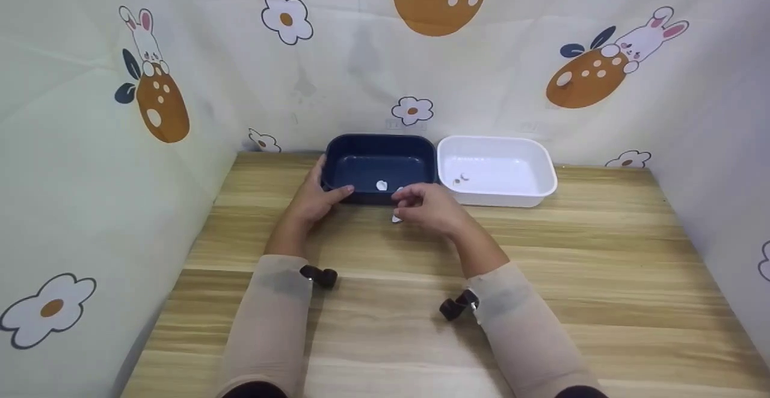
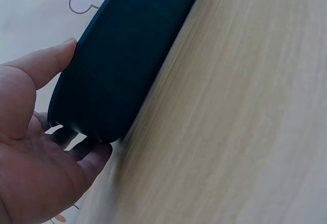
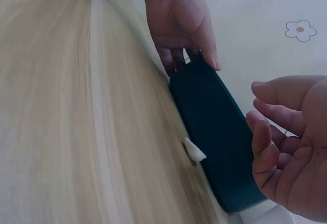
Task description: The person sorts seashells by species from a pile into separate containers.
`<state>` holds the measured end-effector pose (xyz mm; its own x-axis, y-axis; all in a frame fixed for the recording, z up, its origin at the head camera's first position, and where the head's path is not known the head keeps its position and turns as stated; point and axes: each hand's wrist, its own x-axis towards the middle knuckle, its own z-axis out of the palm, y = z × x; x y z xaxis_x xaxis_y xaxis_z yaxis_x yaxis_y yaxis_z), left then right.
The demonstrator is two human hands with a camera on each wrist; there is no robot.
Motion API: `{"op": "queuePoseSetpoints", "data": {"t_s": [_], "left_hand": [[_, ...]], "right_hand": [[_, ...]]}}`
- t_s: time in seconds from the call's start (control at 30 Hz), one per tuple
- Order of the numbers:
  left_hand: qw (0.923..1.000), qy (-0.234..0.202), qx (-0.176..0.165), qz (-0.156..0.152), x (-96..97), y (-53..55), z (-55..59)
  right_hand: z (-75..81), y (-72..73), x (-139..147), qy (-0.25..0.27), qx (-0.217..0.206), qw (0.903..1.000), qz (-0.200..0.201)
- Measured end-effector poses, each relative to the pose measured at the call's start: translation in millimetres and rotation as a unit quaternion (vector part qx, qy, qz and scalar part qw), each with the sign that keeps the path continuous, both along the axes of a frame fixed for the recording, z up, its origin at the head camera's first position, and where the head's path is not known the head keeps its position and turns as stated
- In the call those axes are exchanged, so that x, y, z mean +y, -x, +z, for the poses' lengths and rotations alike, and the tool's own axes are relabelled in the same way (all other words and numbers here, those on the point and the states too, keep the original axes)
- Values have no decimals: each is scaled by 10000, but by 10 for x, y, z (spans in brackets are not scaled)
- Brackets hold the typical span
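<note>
My left hand point(image 1: 313, 196) holds the left end of a dark blue basin point(image 2: 117, 55), its thumb on the near rim and its fingers around the end wall. In the basin lies a small white shell-like piece point(image 1: 382, 186). My right hand point(image 1: 430, 208) hovers by the basin's front right rim, fingers loosely bent. In the right wrist view, thumb and fingers stand apart with nothing seen between them. Another white piece point(image 3: 195, 151) is at the foot of the basin's front wall, and a bit of white shows just behind my right fingertips in the head view.
A white basin point(image 1: 496, 201) stands directly right of the dark one, with a few tiny pale and brownish bits point(image 1: 460, 178) inside. Both are at the back of the wooden table point(image 1: 385, 326), close to a patterned cloth wall point(image 1: 361, 55). Cloth also closes off both sides.
</note>
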<state>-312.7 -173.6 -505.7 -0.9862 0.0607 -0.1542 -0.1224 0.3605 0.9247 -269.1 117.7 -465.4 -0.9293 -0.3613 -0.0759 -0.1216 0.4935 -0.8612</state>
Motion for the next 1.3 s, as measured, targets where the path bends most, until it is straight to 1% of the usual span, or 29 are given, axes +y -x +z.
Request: {"op": "queuePoseSetpoints", "data": {"t_s": [0.13,0.27,0.37,0.5,0.7,0.93,1.1,1.3], "left_hand": [[10000,30,-17,29,7,-12,14],[10000,-66,0,45,16,-24,22],[9999,-106,22,45,19,-25,19],[9999,-127,34,38,19,-24,17],[9999,-134,-8,48,16,-23,10],[9998,-156,-45,86,19,-14,10],[9999,-122,-33,73,17,-8,8],[9999,-77,-41,68,19,-13,9]], "right_hand": [[-28,-1,-18,-56,-12,10000,-45],[-85,9,-13,-81,-176,9998,-89],[-130,24,-5,-128,-309,9994,-64],[-175,29,17,-299,-320,9990,16],[-269,40,45,-395,-258,9989,82],[-377,64,43,-658,-62,9977,162],[-395,77,24,-788,40,9968,98],[-402,72,-2,-1069,236,9939,99]]}}
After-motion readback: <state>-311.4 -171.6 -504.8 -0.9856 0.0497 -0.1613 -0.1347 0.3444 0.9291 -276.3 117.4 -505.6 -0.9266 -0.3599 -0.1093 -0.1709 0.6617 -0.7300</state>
